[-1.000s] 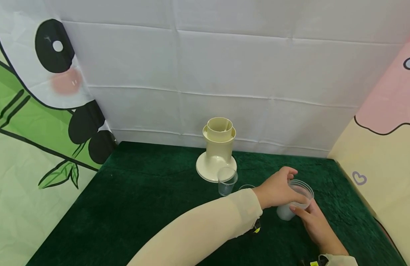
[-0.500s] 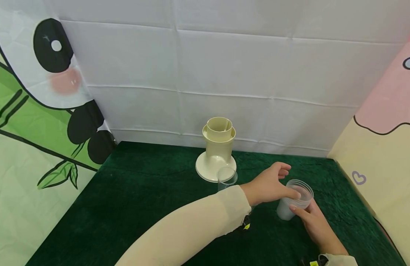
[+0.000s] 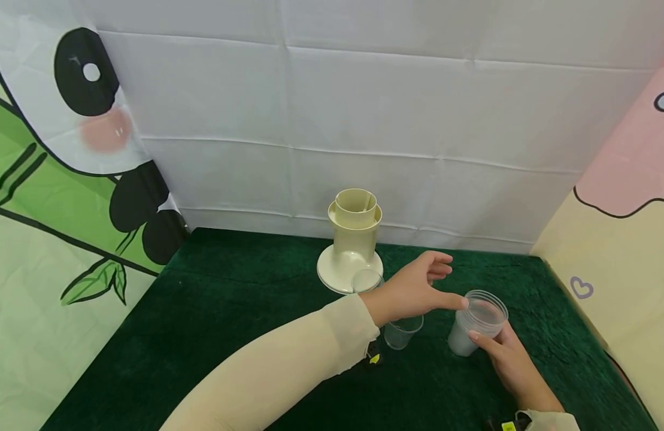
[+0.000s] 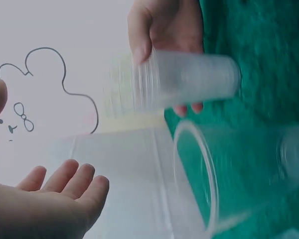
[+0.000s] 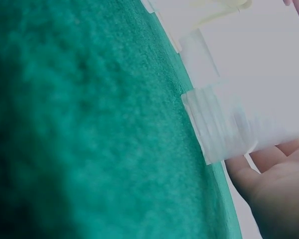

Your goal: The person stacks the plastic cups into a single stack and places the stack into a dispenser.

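Observation:
My right hand (image 3: 506,362) holds a stack of clear plastic cups (image 3: 462,340) upright on the green cloth, its thumb near the rims. In the left wrist view the nested rims of this stack (image 4: 199,77) show as several close rings. My left hand (image 3: 418,287) hovers left of the stack, fingers loosely extended and holding nothing, its thumb tip close to the rims. Below its wrist a single clear cup (image 3: 400,336) stands on the cloth, partly covered. Another clear cup (image 3: 366,279) stands farther left, mostly hidden behind the left sleeve and wrist.
A cream round-based stand (image 3: 355,251) with a nested cylinder on top stands at the back, close behind the leftmost cup. Dark green cloth (image 3: 245,299) covers the table. A white sheet (image 3: 364,108) hangs behind, with printed cartoon sheets on both sides.
My left hand has drawn back to the left, out of the stack's mouth. The middle cup, earlier covered by the sleeve, now shows. My right hand and the stack have stayed put.

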`<state>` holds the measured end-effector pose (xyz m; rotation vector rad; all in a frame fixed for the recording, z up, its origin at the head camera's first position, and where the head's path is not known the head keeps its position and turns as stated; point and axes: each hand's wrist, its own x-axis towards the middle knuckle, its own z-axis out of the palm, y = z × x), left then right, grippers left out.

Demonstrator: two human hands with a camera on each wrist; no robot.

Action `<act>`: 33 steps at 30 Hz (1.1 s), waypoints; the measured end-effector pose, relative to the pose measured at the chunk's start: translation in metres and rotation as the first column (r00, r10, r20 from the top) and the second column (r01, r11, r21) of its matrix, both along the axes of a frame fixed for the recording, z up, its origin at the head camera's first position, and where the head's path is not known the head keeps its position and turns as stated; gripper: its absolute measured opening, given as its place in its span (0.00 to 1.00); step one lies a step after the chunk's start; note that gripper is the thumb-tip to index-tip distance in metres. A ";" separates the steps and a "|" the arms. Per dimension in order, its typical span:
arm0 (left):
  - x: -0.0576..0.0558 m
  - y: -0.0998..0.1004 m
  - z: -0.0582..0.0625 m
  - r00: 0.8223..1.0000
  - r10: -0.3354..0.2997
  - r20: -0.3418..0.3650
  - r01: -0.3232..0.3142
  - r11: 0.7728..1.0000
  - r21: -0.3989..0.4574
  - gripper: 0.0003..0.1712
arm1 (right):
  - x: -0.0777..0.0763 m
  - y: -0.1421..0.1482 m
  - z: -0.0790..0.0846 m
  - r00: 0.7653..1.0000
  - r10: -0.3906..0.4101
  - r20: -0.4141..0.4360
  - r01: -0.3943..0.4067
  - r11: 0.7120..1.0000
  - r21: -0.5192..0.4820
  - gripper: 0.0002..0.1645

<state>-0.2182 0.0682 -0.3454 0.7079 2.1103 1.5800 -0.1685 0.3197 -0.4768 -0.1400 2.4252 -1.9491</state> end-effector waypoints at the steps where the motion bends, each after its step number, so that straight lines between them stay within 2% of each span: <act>1: -0.001 -0.005 0.000 1.000 0.000 -0.016 0.000 1.000 -0.006 0.43 | 0.000 0.000 0.000 1.000 0.001 -0.008 -0.001 1.000 0.000 0.37; 9: -0.010 -0.050 0.004 0.995 0.057 -0.086 -0.058 0.998 -0.005 0.45 | 0.001 0.003 0.000 0.998 0.016 -0.053 -0.017 1.000 -0.020 0.34; 15: -0.007 -0.084 0.000 0.981 0.134 -0.142 -0.132 0.991 0.026 0.46 | 0.000 0.005 0.001 1.000 0.025 -0.013 -0.026 0.999 -0.027 0.34; 19: -0.005 -0.099 -0.004 0.972 0.183 -0.147 -0.173 0.982 0.081 0.47 | 0.000 0.005 -0.002 0.998 0.036 -0.052 -0.037 0.999 -0.037 0.33; 24: -0.007 -0.110 -0.015 0.963 0.217 -0.159 -0.201 0.973 0.111 0.46 | 0.000 0.005 -0.005 0.993 0.057 -0.099 -0.062 0.997 -0.053 0.32; 33: -0.014 -0.121 -0.044 0.941 0.311 -0.135 -0.300 0.949 0.092 0.46 | 0.001 0.005 -0.004 0.997 0.034 -0.065 -0.037 0.998 -0.044 0.33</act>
